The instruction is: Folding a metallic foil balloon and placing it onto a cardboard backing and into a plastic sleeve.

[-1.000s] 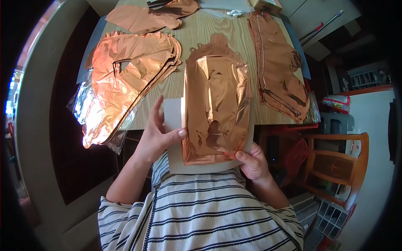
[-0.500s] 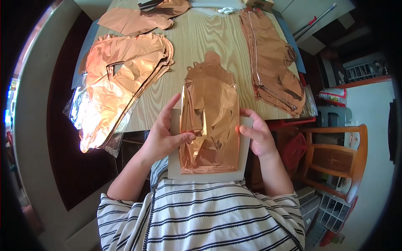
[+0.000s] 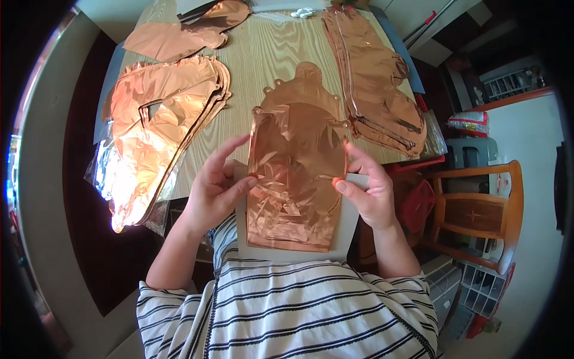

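A folded, flat rose-gold foil balloon (image 3: 294,161) lies over a grey board (image 3: 342,240) in front of my body. Its rounded, tabbed end reaches over the table edge. My left hand (image 3: 222,182) holds the balloon's left edge, thumb on top and index finger stretched along the side. At the right edge, my right hand (image 3: 369,190) pinches the foil between thumb and fingers. Fingers behind the foil are partly hidden. Several layers show as creases near the lower end.
A wood-grain table (image 3: 239,128) bears a stack of copper foil balloons (image 3: 161,119) at left and another foil stack (image 3: 376,78) at right. More foil (image 3: 173,39) and small white pieces (image 3: 303,12) lie at the back. A wooden chair (image 3: 475,212) stands at right.
The upper foil layer now lies wider and smoother, with fewer narrow folds. My left thumb has moved from over the foil to its left edge. The view has shifted slightly.
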The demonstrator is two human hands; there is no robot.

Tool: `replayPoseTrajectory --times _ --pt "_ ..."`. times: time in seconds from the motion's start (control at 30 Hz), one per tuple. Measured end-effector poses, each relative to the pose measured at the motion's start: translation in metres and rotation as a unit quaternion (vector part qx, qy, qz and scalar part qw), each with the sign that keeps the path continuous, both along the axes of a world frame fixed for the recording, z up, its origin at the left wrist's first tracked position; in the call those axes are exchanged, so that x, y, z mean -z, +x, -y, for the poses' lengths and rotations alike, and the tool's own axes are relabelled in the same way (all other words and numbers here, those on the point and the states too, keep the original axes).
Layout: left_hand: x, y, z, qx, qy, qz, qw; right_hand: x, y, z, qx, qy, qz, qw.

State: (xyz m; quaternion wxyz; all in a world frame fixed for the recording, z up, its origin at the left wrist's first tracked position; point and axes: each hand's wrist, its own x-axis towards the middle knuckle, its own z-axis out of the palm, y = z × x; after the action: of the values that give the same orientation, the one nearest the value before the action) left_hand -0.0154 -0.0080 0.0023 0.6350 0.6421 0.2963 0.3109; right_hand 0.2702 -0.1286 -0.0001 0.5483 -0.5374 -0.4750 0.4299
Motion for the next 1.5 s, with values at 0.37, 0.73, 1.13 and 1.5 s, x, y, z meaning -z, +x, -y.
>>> replayPoseTrajectory --times 0.37,0.73,1.13,1.5 --pt "-0.045 -0.016 0.008 0.023 -0.053 -0.099 0.993 -0.058 0.005 -0.001 -0.085 -0.094 0.151 0.980" --pt "-0.100 -0.043 0.037 0.049 0.147 -0.189 0.970 -0.117 -0.002 0.021 -0.170 -0.012 0.220 0.960" --pt "0.003 0.012 -0.064 -0.058 0.193 -0.361 0.911 0.010 0.049 -0.138 -0.194 -0.312 0.152 0.918" --pt "0.047 0.066 -0.042 0.039 0.475 -0.210 0.853 0.006 0.025 -0.105 0.026 -0.046 0.425 0.904"
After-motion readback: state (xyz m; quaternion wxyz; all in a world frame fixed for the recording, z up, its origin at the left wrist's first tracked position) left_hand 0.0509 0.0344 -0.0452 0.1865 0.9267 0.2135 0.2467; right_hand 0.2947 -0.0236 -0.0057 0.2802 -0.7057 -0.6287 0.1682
